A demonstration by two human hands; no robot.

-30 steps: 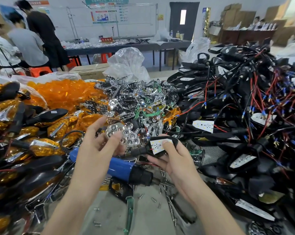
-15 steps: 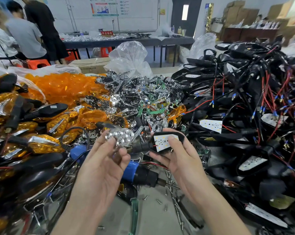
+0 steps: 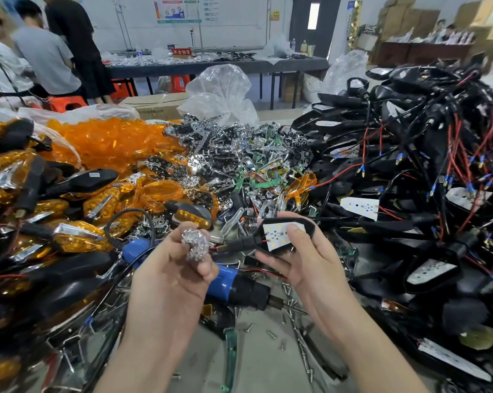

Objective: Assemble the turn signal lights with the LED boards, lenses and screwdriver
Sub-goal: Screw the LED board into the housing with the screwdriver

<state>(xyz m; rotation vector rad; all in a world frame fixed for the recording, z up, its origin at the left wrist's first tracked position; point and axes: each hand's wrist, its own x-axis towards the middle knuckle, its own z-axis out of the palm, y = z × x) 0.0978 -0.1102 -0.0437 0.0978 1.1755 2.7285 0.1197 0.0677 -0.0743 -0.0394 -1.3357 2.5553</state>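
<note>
Between our two hands, above the worktop (image 3: 268, 364), sits the unit in progress: a black housing (image 3: 306, 223) with its white LED board (image 3: 273, 236) already seated, face up. Our right hand (image 3: 305, 268) has its grip clamped on this housing, thumb on the board and fingers beneath. Our left hand (image 3: 177, 279) pinches a chrome reflector (image 3: 195, 242) just beside the housing's stalk. Its grip is closed on the part, which is not yet fitted.

Progress, our judgement: this unit is at an early-middle stage. The board is in; reflector, amber lens and screws are left to do. The blue screwdriver (image 3: 231, 283) lies below our hands, unheld, with loose screws (image 3: 271, 333) near its tip.

Batch level: finished amber-lensed lights (image 3: 78, 236) are heaped at left. Loose amber lenses (image 3: 112, 140) and spare reflectors (image 3: 225, 154) lie behind. A large tangle of wired housings (image 3: 410, 165) at right has boards but no lenses. We judge that much of the work remains.
</note>
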